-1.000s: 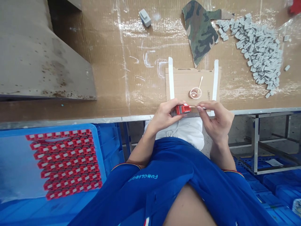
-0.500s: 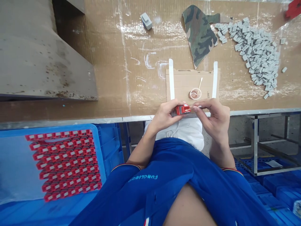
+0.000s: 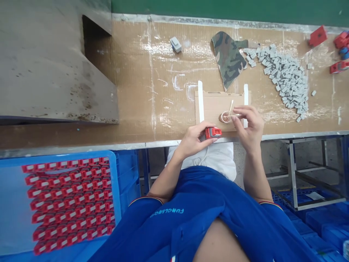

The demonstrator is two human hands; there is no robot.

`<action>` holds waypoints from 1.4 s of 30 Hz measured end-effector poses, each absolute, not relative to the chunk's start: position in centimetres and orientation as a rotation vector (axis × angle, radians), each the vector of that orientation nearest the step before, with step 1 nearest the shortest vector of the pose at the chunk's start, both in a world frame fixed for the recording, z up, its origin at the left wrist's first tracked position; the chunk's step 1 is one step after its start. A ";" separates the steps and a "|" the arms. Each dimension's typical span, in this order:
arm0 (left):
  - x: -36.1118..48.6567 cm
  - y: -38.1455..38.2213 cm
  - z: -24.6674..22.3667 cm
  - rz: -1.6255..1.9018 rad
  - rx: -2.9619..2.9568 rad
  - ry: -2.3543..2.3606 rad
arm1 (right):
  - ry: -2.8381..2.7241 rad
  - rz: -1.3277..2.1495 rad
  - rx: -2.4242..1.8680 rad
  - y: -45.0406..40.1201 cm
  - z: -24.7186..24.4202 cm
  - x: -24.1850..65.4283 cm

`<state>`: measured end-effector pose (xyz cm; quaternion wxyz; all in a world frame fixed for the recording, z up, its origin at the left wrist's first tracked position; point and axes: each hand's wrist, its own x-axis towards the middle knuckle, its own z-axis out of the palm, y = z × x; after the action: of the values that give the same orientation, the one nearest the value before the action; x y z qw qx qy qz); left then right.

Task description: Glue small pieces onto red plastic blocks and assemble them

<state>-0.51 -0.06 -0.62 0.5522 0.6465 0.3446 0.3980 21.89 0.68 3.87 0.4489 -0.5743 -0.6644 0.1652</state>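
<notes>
My left hand (image 3: 194,140) is closed around a small red and grey plastic part (image 3: 213,133) at the table's front edge. Between the thumb and fingers of my right hand (image 3: 251,125) is a thin cotton swab (image 3: 235,115), its far end over a small round cup (image 3: 225,116) with a pale rim. I cannot tell whether the tip touches what is in the cup. A second cotton swab (image 3: 231,104) leans out of the cup. Cup and hands are at a cardboard sheet (image 3: 212,105) held by white tape strips.
A heap of small grey pieces (image 3: 289,80) lies at the right, beside a camouflage cloth (image 3: 229,58). A grey block (image 3: 176,44) sits further back. Red parts (image 3: 318,35) are at the far right. A large grey metal housing (image 3: 54,72) fills the left. Below it, a blue crate (image 3: 13,203) holds rows of red parts.
My right hand has moved the swab away from the red part and up to the cup. The left hand keeps hold of the red part, now turned slightly. The view has shifted.
</notes>
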 end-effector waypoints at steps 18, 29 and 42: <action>-8.6 -3.7 0.7 1.147 0.944 0.868 | -2.207 0.309 -1.689 18.2 9.5 8.6; -11.3 -4.3 1.1 1.335 0.961 0.912 | -2.169 0.305 -1.895 21.0 7.3 6.7; -9.3 -1.5 0.5 1.320 0.721 0.915 | -2.450 0.280 -1.807 4.5 5.0 8.3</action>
<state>-9.31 -1.54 0.52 0.6368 0.3158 0.4005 0.5782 8.35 4.54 5.02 0.0425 -0.5905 -0.8007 0.0916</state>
